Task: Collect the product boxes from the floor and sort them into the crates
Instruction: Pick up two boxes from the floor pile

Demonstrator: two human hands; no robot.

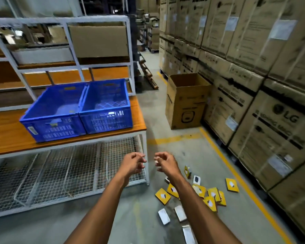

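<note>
Two blue crates stand side by side on the wooden table top: the left crate and the right crate. Several small yellow product boxes and white ones lie scattered on the grey floor at the lower right. My left hand and my right hand are raised in front of me near the table's right corner, fingers loosely curled, holding nothing. My right forearm covers part of the pile.
A white metal shelf rack rises behind the crates, with wire mesh under the table. An open cardboard carton stands on the floor ahead. Stacked large cartons wall the right side behind a yellow floor line.
</note>
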